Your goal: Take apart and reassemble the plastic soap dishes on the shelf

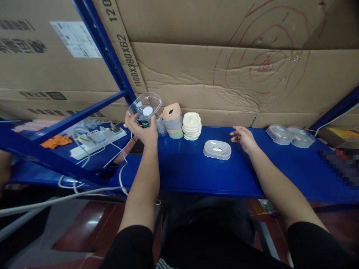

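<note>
My left hand (141, 130) is closed around a clear plastic container (153, 98), lifted over the back left of the blue table. Bottles show through its walls. Beneath and beside it, more clear containers (160, 127) are partly hidden. My right hand (243, 137) hovers with fingers loosely apart and nothing in them. Left of it lies a pale grey oval tray-like piece (217, 145) with a slot in its middle. A stack of cream square pieces (192, 126) stands near the back, next to a stack of peach, grey and green cups (173, 121).
Two clear-covered grey units (290, 135) sit at the back right. Blue frame bars (84, 116) cross at the left, before a white power strip (97, 142) and loose cables. Cardboard (196, 74) walls the back. Part of another person's hand (4, 168) shows at the left edge.
</note>
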`<action>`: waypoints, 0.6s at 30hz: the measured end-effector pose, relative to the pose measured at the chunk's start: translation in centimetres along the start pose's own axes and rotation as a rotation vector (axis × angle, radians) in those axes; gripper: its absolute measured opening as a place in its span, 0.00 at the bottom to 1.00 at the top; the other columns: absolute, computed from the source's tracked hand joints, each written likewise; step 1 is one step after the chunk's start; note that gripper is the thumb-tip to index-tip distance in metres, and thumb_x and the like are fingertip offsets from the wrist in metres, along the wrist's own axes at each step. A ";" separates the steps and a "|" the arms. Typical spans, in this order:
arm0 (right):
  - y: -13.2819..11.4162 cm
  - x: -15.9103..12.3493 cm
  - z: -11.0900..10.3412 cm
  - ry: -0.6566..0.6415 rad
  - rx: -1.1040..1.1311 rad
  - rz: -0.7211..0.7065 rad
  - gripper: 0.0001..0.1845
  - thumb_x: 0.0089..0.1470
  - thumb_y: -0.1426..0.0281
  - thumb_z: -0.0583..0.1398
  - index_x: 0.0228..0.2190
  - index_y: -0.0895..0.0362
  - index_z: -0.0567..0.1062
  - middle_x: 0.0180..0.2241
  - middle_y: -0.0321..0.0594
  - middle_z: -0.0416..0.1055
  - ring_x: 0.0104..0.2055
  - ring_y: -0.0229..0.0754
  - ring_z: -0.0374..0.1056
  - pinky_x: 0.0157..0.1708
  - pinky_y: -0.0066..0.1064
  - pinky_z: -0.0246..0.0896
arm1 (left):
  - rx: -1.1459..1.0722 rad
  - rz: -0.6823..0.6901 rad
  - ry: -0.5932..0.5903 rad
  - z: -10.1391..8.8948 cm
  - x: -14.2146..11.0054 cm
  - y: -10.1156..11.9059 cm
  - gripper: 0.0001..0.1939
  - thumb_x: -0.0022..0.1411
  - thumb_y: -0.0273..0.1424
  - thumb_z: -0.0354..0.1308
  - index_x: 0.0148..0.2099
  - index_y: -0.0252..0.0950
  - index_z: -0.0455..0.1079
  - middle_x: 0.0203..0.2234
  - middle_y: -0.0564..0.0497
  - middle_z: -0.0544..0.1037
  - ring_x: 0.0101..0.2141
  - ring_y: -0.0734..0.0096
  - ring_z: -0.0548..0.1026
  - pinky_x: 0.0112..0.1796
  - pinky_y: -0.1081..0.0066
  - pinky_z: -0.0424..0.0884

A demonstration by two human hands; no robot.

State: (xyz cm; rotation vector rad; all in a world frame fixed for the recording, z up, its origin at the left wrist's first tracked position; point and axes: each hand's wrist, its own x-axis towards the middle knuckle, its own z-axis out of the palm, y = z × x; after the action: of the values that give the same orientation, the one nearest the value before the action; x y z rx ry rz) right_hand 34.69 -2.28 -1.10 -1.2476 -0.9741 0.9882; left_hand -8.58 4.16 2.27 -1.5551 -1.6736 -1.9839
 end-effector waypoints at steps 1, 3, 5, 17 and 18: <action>0.2 0.1 0.0 0.000 -0.016 0.018 0.22 0.51 0.53 0.69 0.41 0.53 0.74 0.30 0.36 0.79 0.21 0.36 0.72 0.24 0.29 0.70 | 0.045 -0.030 -0.006 -0.1 0.0 0.1 0.32 0.60 0.36 0.66 0.63 0.37 0.60 0.71 0.32 0.53 0.73 0.42 0.49 0.68 0.40 0.48; 0.6 0.2 0.0 -0.004 -0.050 0.030 0.21 0.51 0.53 0.69 0.40 0.53 0.74 0.30 0.37 0.79 0.21 0.36 0.72 0.24 0.29 0.70 | 0.135 -0.052 0.002 0.0 -0.2 0.3 0.32 0.60 0.35 0.66 0.63 0.37 0.60 0.72 0.32 0.53 0.73 0.42 0.49 0.69 0.39 0.46; 0.8 0.2 0.1 -0.016 -0.084 0.010 0.22 0.51 0.52 0.69 0.39 0.53 0.74 0.31 0.38 0.79 0.22 0.36 0.72 0.24 0.29 0.70 | 0.197 -0.060 -0.005 0.2 -0.5 0.5 0.31 0.60 0.35 0.66 0.63 0.38 0.62 0.73 0.34 0.53 0.72 0.41 0.51 0.68 0.37 0.46; 1.7 0.1 0.9 -0.089 -0.179 -0.061 0.25 0.49 0.51 0.71 0.41 0.54 0.76 0.31 0.38 0.79 0.23 0.37 0.72 0.27 0.32 0.71 | 0.242 0.006 -0.217 1.6 -0.9 -1.3 0.49 0.58 0.32 0.66 0.76 0.35 0.49 0.73 0.33 0.56 0.69 0.36 0.57 0.65 0.34 0.52; 1.8 0.1 0.9 -0.089 -0.194 -0.073 0.26 0.49 0.50 0.71 0.41 0.54 0.76 0.31 0.39 0.79 0.23 0.38 0.72 0.27 0.33 0.71 | 0.244 0.002 -0.224 1.7 -0.9 -1.4 0.50 0.57 0.31 0.66 0.76 0.34 0.48 0.72 0.32 0.58 0.68 0.35 0.58 0.65 0.34 0.53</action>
State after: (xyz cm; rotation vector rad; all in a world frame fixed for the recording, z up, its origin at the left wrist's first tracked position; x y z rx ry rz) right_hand 33.77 -1.77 -2.87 -1.3259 -1.1998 0.9153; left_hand -8.02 5.58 0.42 -1.7348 -1.9085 -1.5790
